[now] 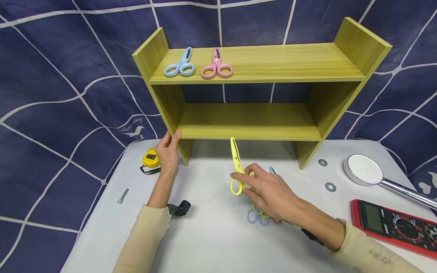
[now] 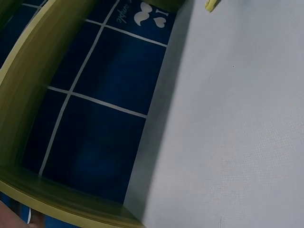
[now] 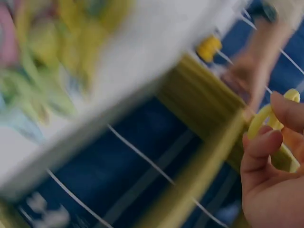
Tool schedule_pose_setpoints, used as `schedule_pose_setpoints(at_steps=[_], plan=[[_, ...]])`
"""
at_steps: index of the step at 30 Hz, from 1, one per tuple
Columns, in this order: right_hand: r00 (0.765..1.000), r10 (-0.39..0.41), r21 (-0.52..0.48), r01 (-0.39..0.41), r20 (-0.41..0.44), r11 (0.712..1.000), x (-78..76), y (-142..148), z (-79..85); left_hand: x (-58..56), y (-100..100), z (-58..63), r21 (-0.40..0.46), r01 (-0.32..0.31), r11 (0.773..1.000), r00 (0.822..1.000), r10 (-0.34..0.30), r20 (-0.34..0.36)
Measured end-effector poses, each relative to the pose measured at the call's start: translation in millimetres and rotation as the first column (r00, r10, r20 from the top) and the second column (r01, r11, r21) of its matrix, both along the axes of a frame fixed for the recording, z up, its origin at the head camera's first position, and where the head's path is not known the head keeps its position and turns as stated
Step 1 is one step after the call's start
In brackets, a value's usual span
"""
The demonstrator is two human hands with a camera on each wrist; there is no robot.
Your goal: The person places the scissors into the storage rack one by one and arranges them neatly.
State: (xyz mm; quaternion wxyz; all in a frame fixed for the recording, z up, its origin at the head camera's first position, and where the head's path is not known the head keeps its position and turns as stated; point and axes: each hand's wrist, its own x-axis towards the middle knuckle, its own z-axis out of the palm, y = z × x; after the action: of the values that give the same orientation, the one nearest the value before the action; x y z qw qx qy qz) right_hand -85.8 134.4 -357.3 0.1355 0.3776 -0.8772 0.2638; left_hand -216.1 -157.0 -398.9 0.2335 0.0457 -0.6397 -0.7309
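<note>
My right hand (image 1: 269, 187) pinches yellow scissors (image 1: 236, 159) by the handle loops, blades pointing away toward the wooden shelf (image 1: 249, 131). In the right wrist view the fingers curl round a yellow loop (image 3: 260, 121). Beneath that hand, partly hidden by it, several more scissors (image 1: 258, 216) lie in a pile on the table. My left hand (image 1: 168, 153) grips the shelf's left side panel near the lower board, fingers behind and thumb at the front edge. Blue scissors (image 1: 181, 64) and pink scissors (image 1: 217, 65) lie side by side on the top board, toward its left.
Left of the shelf are a yellow tape measure (image 1: 151, 158) and a bolt (image 1: 123, 195). On the right lie two washers (image 1: 330, 187), a shower head (image 1: 365, 170) and a red multimeter (image 1: 392, 225). A dark blue checked cloth (image 1: 61, 94) hangs behind.
</note>
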Motion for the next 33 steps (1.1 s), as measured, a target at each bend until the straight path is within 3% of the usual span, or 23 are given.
schedule_pose_setpoints(at_steps=[5, 12, 18, 25, 27, 29, 33], plan=[[0.975, -0.022, -0.094, 0.001, -0.221, 0.996, -11.2, 7, 52.2, 1.1, -3, 0.2, 0.005, 0.025, 1.0, 1.0, -0.025, -0.013], [0.955, -0.132, -0.152, 0.094, -0.264, 0.984, -23.0, 15, 103.8, 0.7, -5, -1.9, 0.004, 0.026, 1.0, 1.0, -0.026, -0.012], [0.904, -0.246, -0.238, 0.169, -0.349, 0.957, -34.5, 19, 129.3, 1.3, -6, -2.5, -0.009, 0.016, 1.0, 1.0, -0.016, 0.004], [0.843, -0.287, -0.339, 0.134, -0.455, 0.931, -70.4, 19, 143.2, 1.1, -7, -2.1, -0.001, 0.005, 1.0, 1.0, -0.005, 0.0], [0.845, -0.299, -0.345, 0.147, -0.443, 0.927, -80.8, 19, 147.2, 0.5, -6, -2.1, 0.0, 0.002, 1.0, 1.0, -0.002, -0.001], [0.864, -0.326, -0.34, 0.196, -0.383, 0.92, -89.0, 18, 151.7, -0.4, -5, -2.2, 0.003, 0.0, 1.0, 1.0, 0.0, 0.001], [0.906, -0.393, -0.334, 0.326, -0.157, 0.884, -97.9, 15, 160.0, -1.5, -3, -1.3, 0.003, 0.001, 1.0, 1.0, -0.001, 0.002]])
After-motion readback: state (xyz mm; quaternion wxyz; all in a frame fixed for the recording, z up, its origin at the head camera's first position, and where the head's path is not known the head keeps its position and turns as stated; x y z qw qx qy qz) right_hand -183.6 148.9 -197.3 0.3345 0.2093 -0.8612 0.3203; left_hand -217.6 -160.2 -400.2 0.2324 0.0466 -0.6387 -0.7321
